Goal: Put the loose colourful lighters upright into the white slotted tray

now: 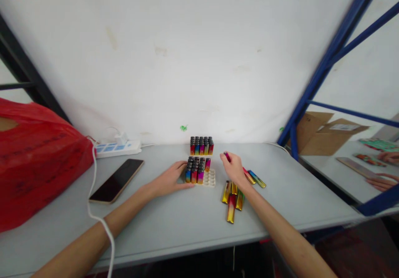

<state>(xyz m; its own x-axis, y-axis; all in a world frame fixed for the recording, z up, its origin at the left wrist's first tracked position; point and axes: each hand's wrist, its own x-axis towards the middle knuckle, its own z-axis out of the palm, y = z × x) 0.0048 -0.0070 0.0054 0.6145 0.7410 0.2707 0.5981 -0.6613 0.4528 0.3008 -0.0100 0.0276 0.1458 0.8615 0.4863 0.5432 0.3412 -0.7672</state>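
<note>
A white tray (209, 179) with round holes stands on the table, its left part filled with upright lighters (194, 174) in bright colours with black tops. My left hand (174, 177) rests at the tray's left side, thumb along the front and fingers around the back corner, steadying the filled rows. To the right of the tray my right hand (233, 168) is closed around a purple lighter (227, 156), raised over the table. Loose shiny lighters (231, 207) lie in a pile below that hand, and a few more (257, 179) lie to its right.
Behind the tray stands another block of upright lighters (202, 146). At left are a phone (117, 181), a power strip (118, 148), a white cable (101, 222) and a red bag (40, 161). Past the blue frame (294, 130) are a cardboard box (327, 134) and another person's hands (385, 180).
</note>
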